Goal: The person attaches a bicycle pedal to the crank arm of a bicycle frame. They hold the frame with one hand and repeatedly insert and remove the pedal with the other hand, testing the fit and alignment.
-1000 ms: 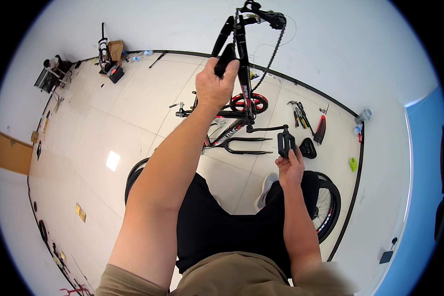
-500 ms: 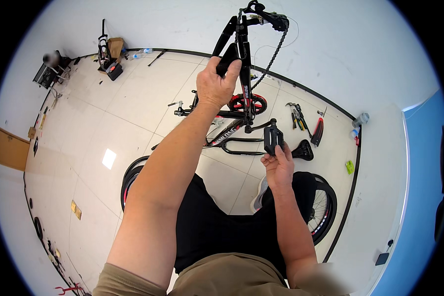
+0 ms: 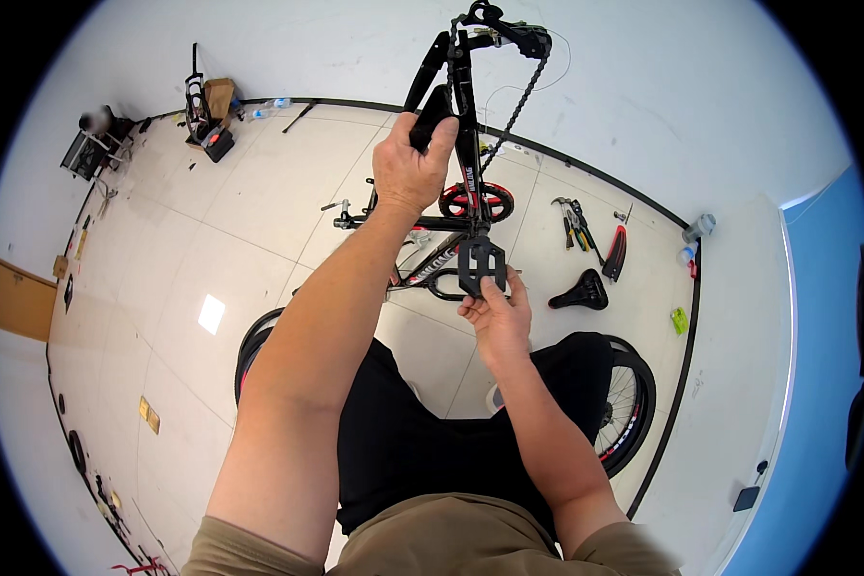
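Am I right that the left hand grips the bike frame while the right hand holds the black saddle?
Not quite: in the head view the right hand holds a black pedal; the saddle lies on the floor. The left hand does grip the bike frame.

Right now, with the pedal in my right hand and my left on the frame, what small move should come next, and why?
Probably turn the pedal slowly with the right hand while the left hand keeps the frame steady. The fingers already pinch the pedal beside the frame, and the chain hangs loose, so a jolt could swing it.
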Available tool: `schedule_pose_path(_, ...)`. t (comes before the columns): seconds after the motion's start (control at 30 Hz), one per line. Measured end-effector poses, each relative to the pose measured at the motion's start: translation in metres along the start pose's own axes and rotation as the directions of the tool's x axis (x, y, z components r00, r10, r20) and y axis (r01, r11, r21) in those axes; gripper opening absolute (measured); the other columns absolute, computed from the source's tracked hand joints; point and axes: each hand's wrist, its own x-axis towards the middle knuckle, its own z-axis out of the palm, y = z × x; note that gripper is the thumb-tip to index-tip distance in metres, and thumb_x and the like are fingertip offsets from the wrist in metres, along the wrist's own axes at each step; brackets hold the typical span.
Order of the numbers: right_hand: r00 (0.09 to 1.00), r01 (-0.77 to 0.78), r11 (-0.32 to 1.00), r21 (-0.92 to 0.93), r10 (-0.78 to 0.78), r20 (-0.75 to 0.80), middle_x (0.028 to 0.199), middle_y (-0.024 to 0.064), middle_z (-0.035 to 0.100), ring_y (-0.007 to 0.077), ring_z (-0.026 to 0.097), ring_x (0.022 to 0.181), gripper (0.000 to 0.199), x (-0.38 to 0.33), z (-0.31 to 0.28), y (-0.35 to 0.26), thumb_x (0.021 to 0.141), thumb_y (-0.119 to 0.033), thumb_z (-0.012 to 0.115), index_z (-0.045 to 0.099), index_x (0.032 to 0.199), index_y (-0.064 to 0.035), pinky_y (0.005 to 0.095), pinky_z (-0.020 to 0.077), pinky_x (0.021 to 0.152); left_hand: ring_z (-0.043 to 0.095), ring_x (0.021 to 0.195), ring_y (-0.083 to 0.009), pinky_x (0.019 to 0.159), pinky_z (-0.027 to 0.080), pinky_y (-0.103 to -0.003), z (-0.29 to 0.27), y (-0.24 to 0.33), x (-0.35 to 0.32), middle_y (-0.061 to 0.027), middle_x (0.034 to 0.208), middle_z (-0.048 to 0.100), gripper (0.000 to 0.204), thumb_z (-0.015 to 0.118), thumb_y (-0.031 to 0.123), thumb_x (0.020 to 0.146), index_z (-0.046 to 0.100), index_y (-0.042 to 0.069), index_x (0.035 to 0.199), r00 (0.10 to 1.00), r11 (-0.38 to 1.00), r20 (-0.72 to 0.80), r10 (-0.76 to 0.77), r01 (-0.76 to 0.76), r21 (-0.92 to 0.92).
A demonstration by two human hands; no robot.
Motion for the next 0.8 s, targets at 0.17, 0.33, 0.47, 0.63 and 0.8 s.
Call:
schedule_pose_path(0.17,0.998,-0.018,1.0,-0.021,0.017,-0.056,0.093,0.0132,0.064,0.0199,0.064,0.068,0.065,0.002,0.013,0.019,0.094,-0.008,0.065,0.027,0.147,-0.0061,0.0385,0.0577,0.064,0.063,0.063,-0.026,0.062,0.05,-0.037,0.0,-0.003,0.001,-0.0108,0.067,0.065,0.052,0.068,0.055,0.088,0.064,0.002,0.089,1.0,1.0,-0.014,0.009,-0.009,-0.004)
schedule_pose_path(0.33,0.998,-0.064,0.995,-0.078,0.062,-0.034,0.097,0.0113,0.064,0.0206,0.064,0.075,0.063,0.001,0.023,0.033,0.097,-0.012,0.063,0.026,0.149,-0.0076,0.0398,0.0557,0.069,0.068,0.065,-0.0303,0.062,0.052,-0.039,0.0,-0.003,0.002,-0.0124,0.069,0.068,0.052,0.068,0.055,0.086,0.065,0.003,0.091,1.0,1.0,0.002,-0.006,0.006,0.013)
schedule_pose_path(0.47,0.995,-0.096,0.995,-0.013,0.096,-0.005,0.1,0.0114,0.064,0.0212,0.064,0.076,0.066,-0.001,0.027,0.04,0.098,-0.013,0.063,0.023,0.15,-0.0079,0.0398,0.0567,0.069,0.053,0.062,-0.0165,0.06,0.046,-0.033,0.002,0.0,0.001,-0.0075,0.065,0.059,0.051,0.067,0.05,0.091,0.062,0.0,0.087,1.0,0.999,-0.01,0.019,-0.019,-0.029)
schedule_pose_path(0.63,0.992,-0.122,0.99,-0.07,0.121,-0.027,0.101,0.0135,0.064,0.0225,0.065,0.077,0.068,0.002,0.031,0.049,0.097,-0.009,0.063,0.021,0.151,-0.0085,0.0408,0.0565,0.071,0.055,0.062,-0.0196,0.062,0.047,-0.035,0.0,0.0,0.002,-0.0096,0.066,0.06,0.053,0.066,0.052,0.091,0.061,0.0,0.087,0.999,0.999,-0.016,0.03,-0.03,-0.029)
schedule_pose_path(0.8,0.985,-0.167,0.981,-0.093,0.162,-0.062,0.098,0.0146,0.064,0.0218,0.066,0.074,0.063,0.009,0.038,0.063,0.093,-0.004,0.065,0.027,0.144,-0.0025,0.038,0.0597,0.067,0.055,0.063,-0.0193,0.063,0.048,-0.034,0.003,0.001,0.004,-0.0096,0.066,0.06,0.053,0.066,0.052,0.092,0.062,0.0,0.087,0.999,0.999,-0.015,0.031,-0.032,-0.019)
